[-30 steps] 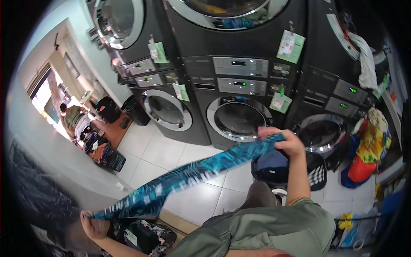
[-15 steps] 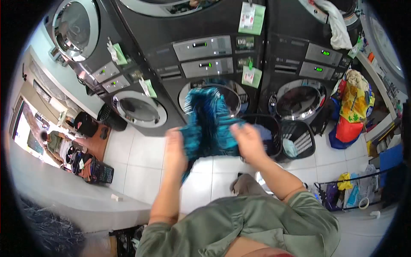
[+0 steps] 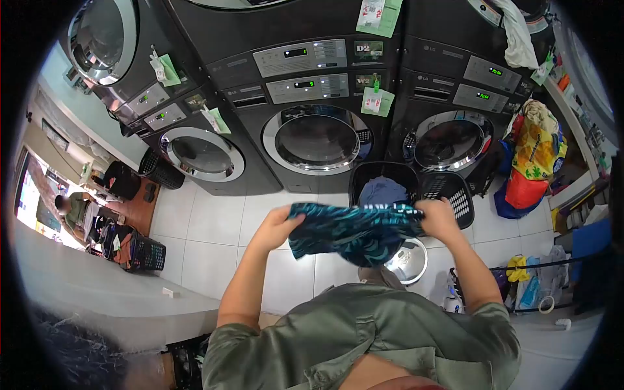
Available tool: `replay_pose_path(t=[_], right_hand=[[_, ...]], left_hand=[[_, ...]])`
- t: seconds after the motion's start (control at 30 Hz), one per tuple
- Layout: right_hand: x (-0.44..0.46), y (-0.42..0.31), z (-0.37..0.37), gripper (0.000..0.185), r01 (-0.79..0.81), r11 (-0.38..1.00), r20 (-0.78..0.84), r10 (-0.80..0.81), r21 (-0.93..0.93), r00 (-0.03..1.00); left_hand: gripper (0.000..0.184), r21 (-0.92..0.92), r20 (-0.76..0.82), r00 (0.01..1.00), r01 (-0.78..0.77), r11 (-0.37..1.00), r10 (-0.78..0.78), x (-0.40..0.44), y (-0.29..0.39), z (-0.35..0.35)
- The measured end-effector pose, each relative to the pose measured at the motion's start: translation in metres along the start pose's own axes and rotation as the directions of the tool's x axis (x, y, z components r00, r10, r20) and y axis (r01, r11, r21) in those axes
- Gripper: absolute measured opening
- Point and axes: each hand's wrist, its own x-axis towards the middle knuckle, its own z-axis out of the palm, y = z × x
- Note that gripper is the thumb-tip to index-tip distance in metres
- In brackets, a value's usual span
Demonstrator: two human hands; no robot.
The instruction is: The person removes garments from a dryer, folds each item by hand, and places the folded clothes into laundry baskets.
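A pair of dark shorts [image 3: 354, 231] with a teal leaf-like pattern is stretched sideways in front of my body. At its left end my left hand [image 3: 278, 227] is closed on the cloth. My right hand [image 3: 439, 220] grips the other end, near the white marks along the top edge. The fabric sags between the two hands. Behind it, a black laundry basket [image 3: 356, 177] on the floor holds a blue-grey cloth [image 3: 385, 194]. Close to my right hand stands a second black basket [image 3: 463, 201], partly hidden by that hand.
Stacked dark washers and dryers, including a front washer [image 3: 315, 140], line the far side. A bulging colourful bag [image 3: 536, 156] stands at right. White cloth [image 3: 518, 42] hangs from an upper machine. A round white-rimmed object [image 3: 409, 260] lies below the shorts. Another person [image 3: 78, 211] is far left.
The shorts have swung down from a raised, bunched position and now hang spread out. My hands have moved farther apart, the right one shifting rightward.
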Motion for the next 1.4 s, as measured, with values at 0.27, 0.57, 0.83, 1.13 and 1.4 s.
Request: replay_pose_path(t=[0.27, 0.57, 0.83, 1.13, 1.4], right_hand=[[-0.061, 0.044, 0.06, 0.06, -0.52, -0.611, 0.568, -0.137, 0.596, 0.812], [-0.059, 0.09, 0.142, 0.026, -0.805, -0.435, 0.89, -0.021, 0.403, 0.456], [0.112, 0.218, 0.14, 0.015, -0.345, -0.202, 0.398, 0.383, 0.917, 0.834], [0.161, 0.286, 0.306, 0.037, -0.637, 0.528, 0.058, 0.743, 0.562, 0.667], [0.23, 0.278, 0.485, 0.075, -0.491, 0.87, -0.062, 0.493, 0.049, 0.868]], left_hand=[[0.094, -0.86, 0.384, 0.852, 0.471, 0.198, -0.356, -0.017, -0.058, 0.041], [0.061, -0.714, 0.333, 0.66, 0.643, 0.277, -0.674, 0.013, -0.177, 0.034], [0.036, -0.511, 0.298, 0.793, 0.603, 0.612, -0.532, 0.279, -0.188, 0.036], [0.056, -0.135, -0.27, 0.541, 0.798, 0.588, -0.796, 0.368, -0.412, 0.117], [0.092, 0.937, -0.215, 0.96, 0.255, 0.237, -0.182, 0.43, -0.508, 0.223]])
